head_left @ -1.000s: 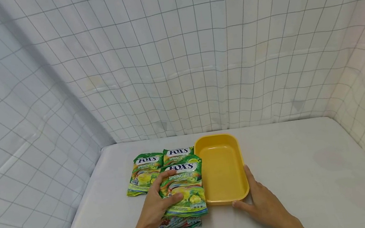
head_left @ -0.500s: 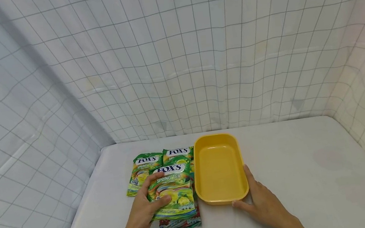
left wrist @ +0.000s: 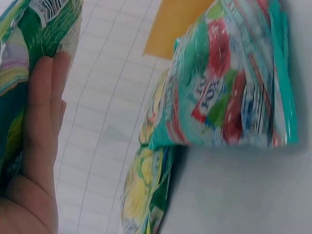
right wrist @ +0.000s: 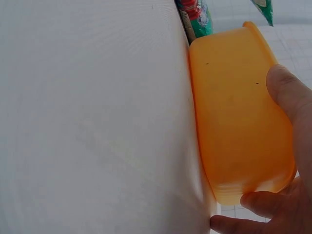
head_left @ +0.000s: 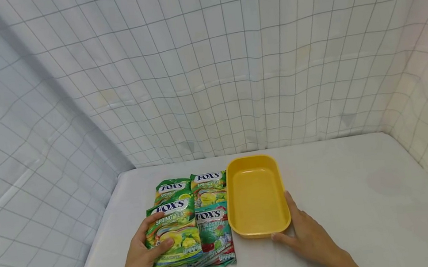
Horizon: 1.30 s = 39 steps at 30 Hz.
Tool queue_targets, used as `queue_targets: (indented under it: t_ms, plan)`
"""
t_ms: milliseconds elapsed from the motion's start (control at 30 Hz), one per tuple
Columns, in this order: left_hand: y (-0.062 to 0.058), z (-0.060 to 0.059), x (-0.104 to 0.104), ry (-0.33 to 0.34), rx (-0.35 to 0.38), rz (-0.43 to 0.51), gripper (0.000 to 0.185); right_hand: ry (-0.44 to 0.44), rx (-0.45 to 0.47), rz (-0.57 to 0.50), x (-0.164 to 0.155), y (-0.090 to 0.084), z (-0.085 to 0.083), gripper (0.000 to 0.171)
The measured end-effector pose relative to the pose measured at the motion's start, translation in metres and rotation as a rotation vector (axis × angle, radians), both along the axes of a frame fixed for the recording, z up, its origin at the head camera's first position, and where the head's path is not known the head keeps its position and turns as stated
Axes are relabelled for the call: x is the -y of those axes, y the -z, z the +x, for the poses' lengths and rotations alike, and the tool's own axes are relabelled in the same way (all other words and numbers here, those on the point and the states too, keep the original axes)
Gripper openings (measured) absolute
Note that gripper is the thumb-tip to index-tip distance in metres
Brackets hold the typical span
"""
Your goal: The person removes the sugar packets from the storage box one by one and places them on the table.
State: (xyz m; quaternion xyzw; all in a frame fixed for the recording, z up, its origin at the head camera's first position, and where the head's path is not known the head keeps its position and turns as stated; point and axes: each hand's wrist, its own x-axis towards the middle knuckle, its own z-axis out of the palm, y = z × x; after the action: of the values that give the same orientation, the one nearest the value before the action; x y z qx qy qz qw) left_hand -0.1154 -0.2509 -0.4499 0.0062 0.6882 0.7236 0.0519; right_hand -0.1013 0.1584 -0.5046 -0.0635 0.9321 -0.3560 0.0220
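The left hand is gripping a green candy packet, thumb lying across its printed front and fingers curled behind it, and is holding it lifted just off the white table at the near left of the packet group. The packet's long axis is running roughly away from the person, with its brand name at the far end and its barcode edge nearest the wrist, front face turned up toward the head camera. Just beside it on the right, a teal-and-red packet is lying flat with the same heading, and two more green packets are lying beyond, side by side and partly overlapped. The right hand is resting with straight fingers along the near right corner of the yellow tray, thumb at the near wall and forefinger along the side wall, steadying it rather than lifting it. The tray is sitting lengthwise away from the person, touching the packets on its left. Judging by how things lie, the work is only starting: nothing is lying in the tray, one packet is in hand and outside the tray, and three are waiting on the table.
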Motion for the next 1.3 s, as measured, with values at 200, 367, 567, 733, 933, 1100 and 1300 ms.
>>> queue_targets:
  t_ms: [200, 367, 567, 733, 933, 1100, 1300]
  plan:
    - [0.001, 0.004, 0.013, -0.001, -0.006, -0.001, 0.069, 0.000, 0.002, -0.003, -0.001, 0.000, -0.001, 0.120]
    - [0.006, 0.005, 0.019, 0.022, -0.008, 0.020, 0.069, -0.004, 0.001, -0.006, -0.001, 0.003, -0.002, 0.120]
    - [0.009, 0.005, 0.022, 0.026, -0.005, 0.024, 0.070, 0.000, 0.015, -0.005, 0.000, 0.003, -0.001, 0.121]
    - [0.011, 0.005, 0.026, 0.020, 0.001, 0.016, 0.070, 0.005, 0.020, 0.003, 0.000, 0.002, -0.001, 0.121]
    - [0.014, 0.004, 0.033, 0.034, 0.002, 0.018, 0.070, 0.010, 0.016, 0.006, 0.000, 0.002, -0.001, 0.122]
    - [0.018, 0.003, 0.039, 0.035, 0.011, 0.008, 0.070, 0.009, 0.007, 0.003, -0.001, 0.003, -0.001, 0.121]
    - [0.024, 0.003, 0.045, 0.030, 0.082, 0.016, 0.076, 0.005, 0.001, 0.002, 0.000, 0.004, -0.001, 0.121]
